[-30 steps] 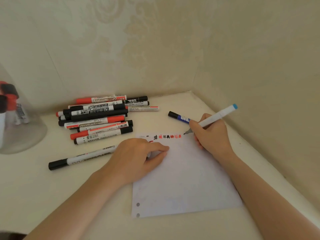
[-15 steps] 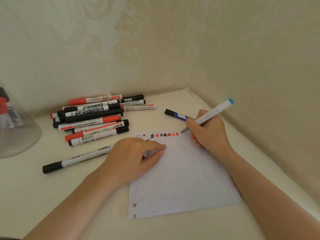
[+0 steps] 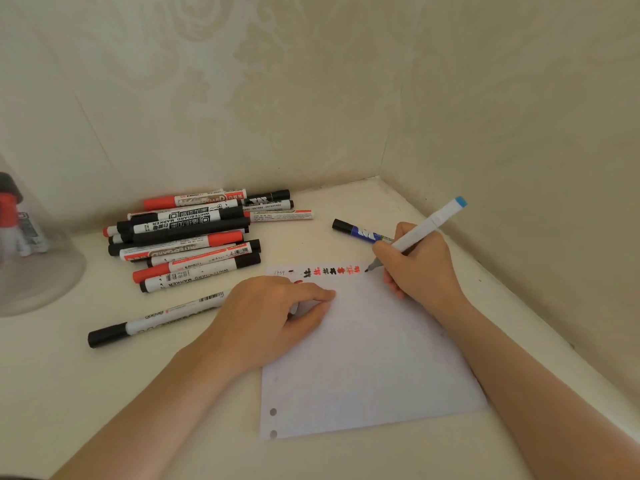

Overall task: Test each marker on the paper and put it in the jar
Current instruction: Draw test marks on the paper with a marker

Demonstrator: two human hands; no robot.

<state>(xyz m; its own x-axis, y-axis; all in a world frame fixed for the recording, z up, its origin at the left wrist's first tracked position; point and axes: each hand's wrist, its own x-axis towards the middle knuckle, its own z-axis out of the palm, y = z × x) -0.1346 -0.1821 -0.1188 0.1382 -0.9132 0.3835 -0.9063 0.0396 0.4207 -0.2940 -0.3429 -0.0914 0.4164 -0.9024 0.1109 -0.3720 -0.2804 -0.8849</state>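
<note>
A white sheet of paper [image 3: 363, 368] lies on the table, with a row of red and black test marks along its top edge. My right hand [image 3: 419, 271] grips a white marker with a blue end [image 3: 433, 223]; its dark tip touches the paper's top right corner. My left hand [image 3: 273, 313] rests on the paper's upper left part, fingers loosely curled, holding it down. A clear jar [image 3: 38, 265] with a few markers inside stands at the far left, partly cut off. A pile of red and black whiteboard markers [image 3: 194, 237] lies behind my left hand.
A single black-capped marker [image 3: 152, 322] lies to the left of my left hand. A blue-labelled marker [image 3: 360, 232] lies behind my right hand. Walls close in at the back and the right, meeting in a corner.
The marker tip stays at the paper's top right corner, with little visible movement. The view has shifted slightly. My left hand stays on the paper.
</note>
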